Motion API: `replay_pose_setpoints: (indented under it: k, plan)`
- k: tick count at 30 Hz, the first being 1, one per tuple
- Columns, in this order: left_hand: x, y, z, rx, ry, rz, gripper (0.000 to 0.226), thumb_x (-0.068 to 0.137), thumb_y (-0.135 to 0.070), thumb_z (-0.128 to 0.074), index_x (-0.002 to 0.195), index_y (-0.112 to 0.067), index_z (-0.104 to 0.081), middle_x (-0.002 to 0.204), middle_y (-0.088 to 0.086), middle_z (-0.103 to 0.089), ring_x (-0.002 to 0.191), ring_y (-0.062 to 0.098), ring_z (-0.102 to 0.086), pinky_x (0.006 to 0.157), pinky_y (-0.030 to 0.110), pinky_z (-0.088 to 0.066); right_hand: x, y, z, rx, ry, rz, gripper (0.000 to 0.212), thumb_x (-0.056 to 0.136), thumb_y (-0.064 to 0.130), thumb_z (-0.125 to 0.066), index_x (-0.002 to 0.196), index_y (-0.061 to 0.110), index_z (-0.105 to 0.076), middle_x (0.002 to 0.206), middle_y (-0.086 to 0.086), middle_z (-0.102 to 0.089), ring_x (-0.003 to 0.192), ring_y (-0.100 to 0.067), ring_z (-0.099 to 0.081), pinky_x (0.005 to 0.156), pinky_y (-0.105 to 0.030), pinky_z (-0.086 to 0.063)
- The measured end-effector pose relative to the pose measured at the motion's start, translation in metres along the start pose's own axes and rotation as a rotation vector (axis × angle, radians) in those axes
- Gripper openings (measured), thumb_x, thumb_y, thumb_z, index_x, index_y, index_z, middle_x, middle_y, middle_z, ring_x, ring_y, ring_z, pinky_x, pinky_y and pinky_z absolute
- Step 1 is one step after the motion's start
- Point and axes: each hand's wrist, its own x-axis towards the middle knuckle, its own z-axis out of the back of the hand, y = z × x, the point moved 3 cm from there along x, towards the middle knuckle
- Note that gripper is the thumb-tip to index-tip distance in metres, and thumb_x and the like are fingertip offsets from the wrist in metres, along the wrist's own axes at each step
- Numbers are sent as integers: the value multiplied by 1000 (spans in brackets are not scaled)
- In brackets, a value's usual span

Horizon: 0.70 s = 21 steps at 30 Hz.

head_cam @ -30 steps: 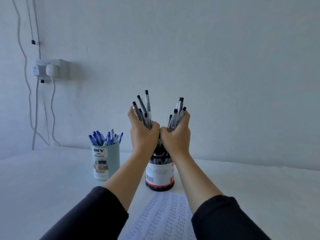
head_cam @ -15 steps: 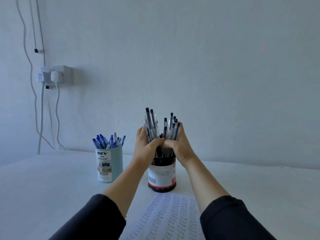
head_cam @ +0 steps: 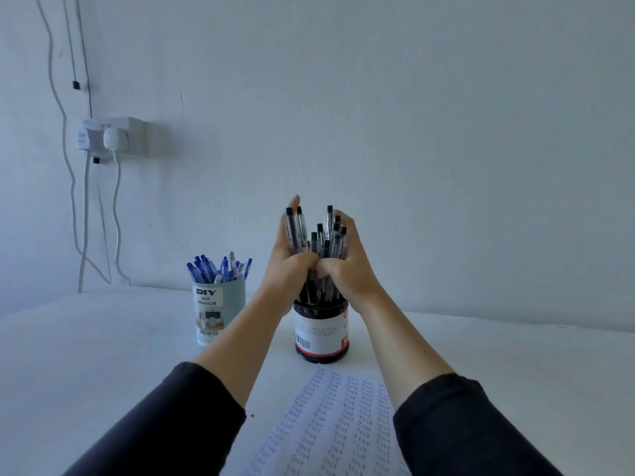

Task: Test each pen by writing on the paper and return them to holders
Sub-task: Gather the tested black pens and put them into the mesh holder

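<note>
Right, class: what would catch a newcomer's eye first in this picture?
Both hands, left hand and right hand, grip a bunch of black pens above the black holder at the centre. To its left stands a blue holder of blue pens; a sheet of paper covered in handwriting lies nearest.

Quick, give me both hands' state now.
Left hand: grips the black-capped clear pens.
Right hand: grips the same bundle.

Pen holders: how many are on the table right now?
2. The pale blue holder with blue pens stands left; the black mesh holder stands beside it, under both hands, behind the paper. None seems hidden.
</note>
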Motion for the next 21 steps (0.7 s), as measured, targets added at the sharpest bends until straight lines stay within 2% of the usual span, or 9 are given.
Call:
replay_pose_setpoints:
  k: [2, 4, 8, 10, 12, 15, 18, 20, 21]
  plan:
    - [-3, -1, -1, -37, -8, 12, 75, 84, 16, -39, 142, -33, -35, 86, 1, -58, 67, 4, -64, 57, 20, -51, -1, -1, 3, 51, -3, -11, 76, 62, 9, -57, 132, 28, -35, 101, -5, -59, 87, -16, -61, 77, -32, -54]
    - [-5, -2, -1, -43, -41, 56, 61, 92, 0, -50, 142, -31, -32, 98, 1, -57, 73, -4, -62, 63, 15, -48, 0, -6, 8, -11, -12, -50, 78, 71, 25, -65, 140, 30, -29, 133, -5, -49, 118, -20, -51, 100, -41, -44]
    - [-2, 2, 1, 17, -99, 176, 64, 91, -43, -53, 146, -36, -21, 143, 0, -38, 122, 14, -42, 97, 40, -33, -1, -13, 12, -120, -37, -220, 79, 83, 53, -63, 147, 35, -21, 154, 0, -24, 140, -22, -27, 110, -42, -28]
    - [-3, 0, -3, -2, -92, 215, 66, 92, -58, -39, 149, -35, -14, 157, 0, -21, 141, 22, -27, 110, 48, -24, -1, -9, 10, -104, -41, -254, 70, 88, 55, -52, 148, 32, -23, 153, 3, -28, 139, -19, -29, 105, -37, -28]
    - [0, -2, -8, -65, -102, 246, 64, 92, -64, -26, 149, -35, -21, 154, 4, -28, 139, 26, -32, 110, 49, -30, 2, -2, 5, -76, -70, -240, 58, 94, 53, -41, 144, 25, -32, 140, 7, -40, 127, -12, -39, 98, -30, -30]
    - [1, -5, -11, -162, -142, 248, 43, 101, -44, -28, 138, -28, -44, 123, 7, -58, 106, 23, -60, 77, 38, -53, 3, 5, -5, -97, -163, -162, 29, 99, 39, -38, 115, 22, -55, 101, 9, -56, 96, -11, -53, 84, -30, -43]
    - [2, -4, -8, -83, -185, 137, 40, 97, -10, -31, 127, -24, -53, 91, 9, -61, 78, 25, -57, 64, 33, -49, 2, 4, -2, -5, -355, -129, 17, 93, 14, -44, 90, 14, -61, 76, 2, -57, 72, -16, -54, 69, -35, -46]
    - [2, 1, -7, -50, -203, 131, 43, 94, -7, -30, 127, -22, -54, 91, 12, -55, 82, 26, -51, 70, 37, -46, 0, 5, 5, 61, -409, -141, 20, 92, 9, -45, 102, 15, -61, 79, 4, -55, 68, -8, -51, 66, -25, -43]
    - [1, 4, -6, -33, -240, 166, 42, 95, -11, -30, 129, -22, -52, 102, 10, -55, 93, 26, -53, 79, 38, -45, -1, 5, 6, 56, -379, -159, 26, 93, 13, -46, 115, 18, -58, 92, 4, -58, 77, -4, -53, 72, -23, -42]
